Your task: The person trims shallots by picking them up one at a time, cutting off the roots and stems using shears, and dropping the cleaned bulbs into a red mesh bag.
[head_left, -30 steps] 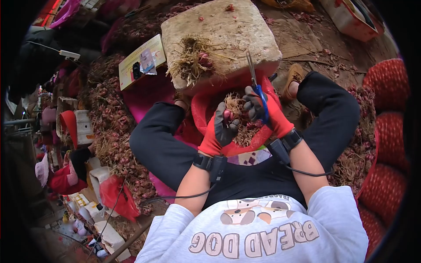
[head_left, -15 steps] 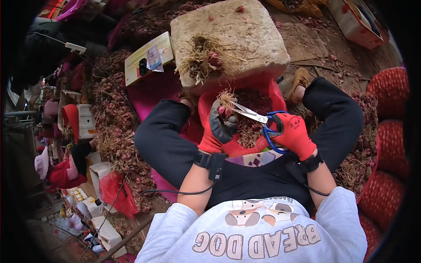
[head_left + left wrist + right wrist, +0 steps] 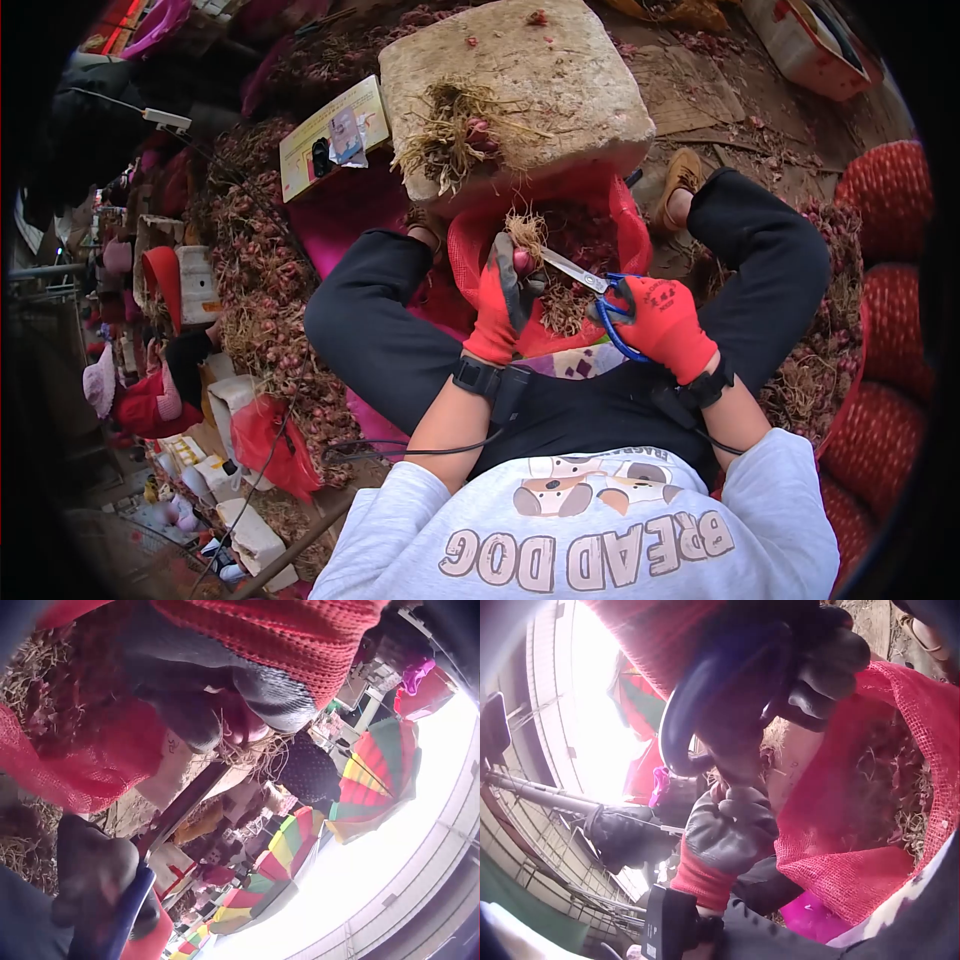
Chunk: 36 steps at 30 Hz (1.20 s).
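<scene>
The left hand (image 3: 500,308), in a red and grey glove, holds a purple shallot (image 3: 523,261) with its dry roots (image 3: 526,229) upward. In the gloved right hand (image 3: 664,322) are blue-handled scissors (image 3: 577,270), their blades at the roots and looking nearly closed. The left wrist view shows the shallot (image 3: 238,724) pinched in the grey fingertips, with the scissor blade (image 3: 187,801) against the roots. A red mesh bag (image 3: 629,221) hangs open around more shallots below the hands.
A foam block (image 3: 520,80) bearing a clump of dry roots stands beyond the bag. Heaped shallots (image 3: 262,320) lie at the left. Full red sacks (image 3: 890,330) line the right side, and a card (image 3: 310,150) lies beside the block.
The right hand has turned over and drawn back to the right, swinging the scissor blades from pointing away to pointing at the roots. The left hand still holds the shallot.
</scene>
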Each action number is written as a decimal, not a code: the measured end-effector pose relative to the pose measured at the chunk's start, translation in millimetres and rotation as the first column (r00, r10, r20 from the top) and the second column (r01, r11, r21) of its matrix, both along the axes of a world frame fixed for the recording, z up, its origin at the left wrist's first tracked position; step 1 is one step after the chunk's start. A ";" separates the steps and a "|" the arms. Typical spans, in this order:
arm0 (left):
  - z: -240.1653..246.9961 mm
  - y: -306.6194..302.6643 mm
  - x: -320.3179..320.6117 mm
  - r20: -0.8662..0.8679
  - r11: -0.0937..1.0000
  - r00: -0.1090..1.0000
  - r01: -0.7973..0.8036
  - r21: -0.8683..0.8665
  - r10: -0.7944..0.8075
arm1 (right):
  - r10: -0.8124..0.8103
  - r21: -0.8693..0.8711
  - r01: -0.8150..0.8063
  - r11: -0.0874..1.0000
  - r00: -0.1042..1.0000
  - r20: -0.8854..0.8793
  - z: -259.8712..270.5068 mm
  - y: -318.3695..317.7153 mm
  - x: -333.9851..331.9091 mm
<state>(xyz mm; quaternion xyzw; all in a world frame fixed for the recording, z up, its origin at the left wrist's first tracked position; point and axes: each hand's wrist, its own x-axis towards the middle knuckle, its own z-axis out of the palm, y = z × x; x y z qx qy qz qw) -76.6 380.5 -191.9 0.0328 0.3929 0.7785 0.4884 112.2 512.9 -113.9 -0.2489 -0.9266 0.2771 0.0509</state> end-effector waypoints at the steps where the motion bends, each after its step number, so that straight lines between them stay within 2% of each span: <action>1: -1.9 -0.4 4.2 -0.434 0.996 0.901 -0.054 -0.072 0.017 | -0.018 0.002 0.018 1.000 1.000 -0.021 0.3 -1.8 0.0; 2: -3.1 -1.3 9.7 -0.782 0.985 0.624 -0.133 -0.111 -0.004 | -0.035 0.003 0.035 0.999 0.999 -0.041 0.8 -3.5 0.2; 3: -1.8 -0.8 13.1 -0.972 0.969 0.227 -0.221 -0.109 -0.058 | -0.050 0.005 0.050 0.999 0.997 -0.059 1.1 -4.2 0.7; 6: 5.5 -0.2 8.3 -0.988 0.950 -0.055 -0.286 -0.121 -0.143 | -0.058 0.006 0.058 0.998 0.998 -0.022 3.7 -3.8 -0.1; 9: -2.8 -0.8 5.7 -0.970 0.931 -0.169 -0.351 -0.104 -0.172 | -0.028 -0.021 0.029 0.999 0.998 0.058 7.0 -2.8 -0.9; 12: -8.2 3.7 6.1 -0.983 0.922 -0.154 -0.385 -0.033 -0.099 | 0.031 -0.023 -0.029 0.999 0.995 0.094 3.2 0.7 0.7; 13: -14.1 0.3 5.3 -0.984 0.940 0.136 -0.308 -0.150 -0.112 | 0.043 -0.020 -0.042 0.999 0.994 0.103 3.5 1.8 1.2; 14: -23.2 -4.7 3.9 -0.900 0.951 0.412 -0.199 -0.239 -0.140 | 0.056 -0.019 -0.054 0.998 0.992 0.112 4.7 3.1 1.9; 16: -21.3 -4.5 3.6 -0.640 0.964 0.759 -0.063 -0.258 -0.122 | 0.076 -0.012 -0.075 0.997 0.990 0.115 5.4 5.8 2.9; 18: -12.7 -0.4 6.6 -0.392 0.979 0.920 -0.067 -0.194 -0.015 | 0.094 -0.005 -0.094 0.996 0.990 0.106 5.7 7.7 4.4; 21: 18.1 7.4 6.5 -0.153 0.967 0.988 -0.038 -0.250 0.000 | 0.034 -0.316 -0.009 0.949 0.997 0.074 6.3 8.2 3.0; 24: 9.7 6.3 3.7 -0.055 0.986 0.998 0.018 -0.163 -0.027 | 0.028 -0.387 0.023 0.922 0.991 0.127 -5.4 8.8 7.5; 27: 16.0 11.9 10.2 -0.122 0.959 0.991 -0.086 -0.269 0.055 | -0.002 -0.159 0.007 0.987 0.999 0.034 3.0 2.9 2.8; 30: 24.9 15.4 14.4 -0.139 0.969 0.988 -0.096 -0.228 0.065 | -0.039 -0.040 0.039 0.998 0.999 -0.010 -1.3 -4.4 3.9; 31: 24.6 15.3 15.6 -0.339 0.957 0.940 -0.132 -0.258 0.038 | -0.035 -0.007 0.035 0.999 0.999 0.013 1.0 -4.2 2.8; 32: 24.6 13.8 17.7 -0.524 0.944 0.852 -0.174 -0.280 0.002 | -0.030 0.024 0.030 0.999 0.999 0.037 5.3 -4.0 1.7; 33: 16.8 11.8 16.1 -0.715 0.932 0.698 -0.229 -0.281 -0.044 | -0.027 0.055 0.024 0.998 0.998 0.061 7.7 -3.8 1.4; 34: 9.0 9.9 14.6 -0.861 0.912 0.503 -0.311 -0.268 -0.082 | -0.007 0.011 0.006 1.000 0.998 0.058 7.7 -2.9 1.4; 35: -19.9 4.8 6.2 -0.963 0.894 0.237 -0.392 -0.216 -0.129 | 0.014 -0.032 -0.012 0.999 0.998 0.054 7.5 -0.8 1.3; 36: -16.0 6.1 5.7 -0.958 0.898 0.260 -0.382 -0.219 -0.123 | 0.034 -0.074 -0.030 0.997 0.998 0.050 7.3 1.2 1.7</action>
